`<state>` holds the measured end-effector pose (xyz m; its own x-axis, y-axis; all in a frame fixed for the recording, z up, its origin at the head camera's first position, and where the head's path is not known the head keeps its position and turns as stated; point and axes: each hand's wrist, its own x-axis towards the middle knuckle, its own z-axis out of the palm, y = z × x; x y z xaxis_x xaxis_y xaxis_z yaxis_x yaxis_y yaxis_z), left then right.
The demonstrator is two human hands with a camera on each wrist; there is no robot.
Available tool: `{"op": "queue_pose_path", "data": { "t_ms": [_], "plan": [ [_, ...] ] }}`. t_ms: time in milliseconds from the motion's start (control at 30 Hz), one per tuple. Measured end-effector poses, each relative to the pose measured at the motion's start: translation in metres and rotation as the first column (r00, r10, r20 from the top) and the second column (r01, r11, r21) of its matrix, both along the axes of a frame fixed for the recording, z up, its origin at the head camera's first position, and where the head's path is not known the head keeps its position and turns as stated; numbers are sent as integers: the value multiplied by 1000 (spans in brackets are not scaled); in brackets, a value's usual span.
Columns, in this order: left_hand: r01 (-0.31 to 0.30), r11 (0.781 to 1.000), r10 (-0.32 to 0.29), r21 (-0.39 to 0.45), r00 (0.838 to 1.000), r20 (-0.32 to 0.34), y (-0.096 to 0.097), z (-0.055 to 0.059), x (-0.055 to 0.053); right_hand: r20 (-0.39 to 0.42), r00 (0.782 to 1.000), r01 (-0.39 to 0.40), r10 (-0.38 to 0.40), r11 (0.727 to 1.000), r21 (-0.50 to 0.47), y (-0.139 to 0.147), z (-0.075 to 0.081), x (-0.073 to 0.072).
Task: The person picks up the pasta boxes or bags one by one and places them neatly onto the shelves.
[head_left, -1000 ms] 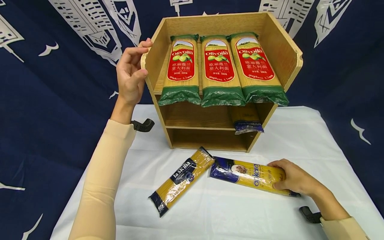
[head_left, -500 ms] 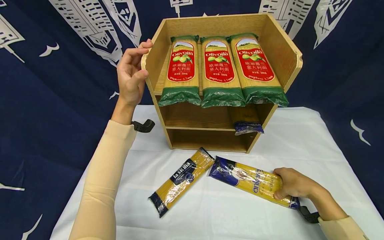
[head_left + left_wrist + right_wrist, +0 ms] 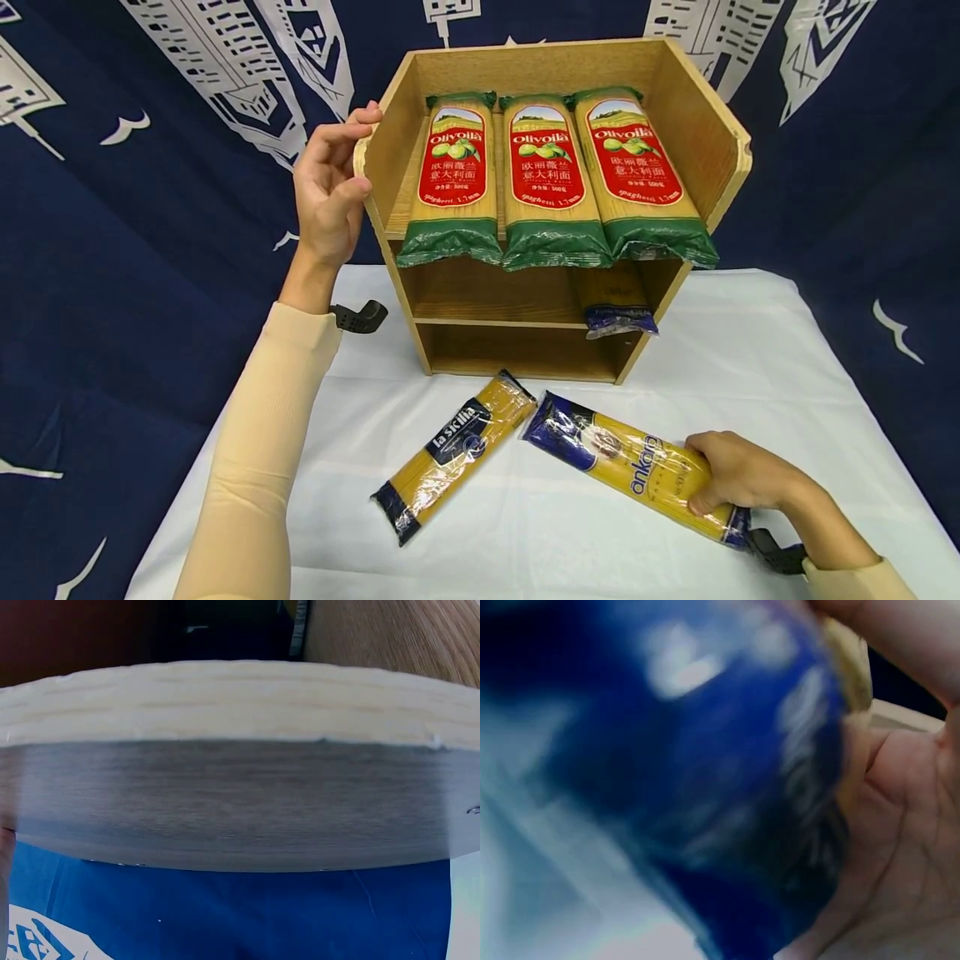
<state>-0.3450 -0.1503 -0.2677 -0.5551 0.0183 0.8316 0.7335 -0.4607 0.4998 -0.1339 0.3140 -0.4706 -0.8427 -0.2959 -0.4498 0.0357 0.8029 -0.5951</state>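
My left hand holds the left side panel of a small wooden shelf, thumb at its front edge and fingers on the outer side. That panel's pale edge fills the left wrist view. At the lower right, my right hand grips the near end of a yellow and blue "ankara" pasta packet. The packet's blue end is close and blurred in the right wrist view. Left of it lies a "la sicilia" spaghetti packet, slanting on the white cloth, its top corner near the ankara packet's far end.
Three green-ended Olivoilà spaghetti packets lie side by side on the top shelf, overhanging its front. A blue-ended packet juts from the middle compartment's right side. A white cloth covers the table before a dark blue patterned backdrop.
My right hand has moved toward me, drawing the near end of the ankara packet with it, so the packet now slants more steeply. My left hand stays on the shelf panel.
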Motion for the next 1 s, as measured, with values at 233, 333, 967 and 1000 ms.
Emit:
{"op": "queue_pose_path", "data": {
  "t_ms": [233, 333, 967, 1000],
  "plan": [
    [4, 1000, -4, 4, 1000, 1, 1, -1, 0, 103, 986, -77, 128, 916, -394, 20, -14, 2],
    [9, 1000, -9, 7, 1000, -4, 2, -1, -1, 125, 979, -83, 161, 877, -474, 26, -17, 3],
    [12, 1000, -12, 16, 1000, -12, 2, -1, -2, 337, 824, 81, 455, 494, -866, 42, -40, 11],
    [12, 1000, -12, 17, 1000, -11, 3, -1, -2, 341, 818, 98, 463, 473, -876, 42, -41, 13]
  ]
}}
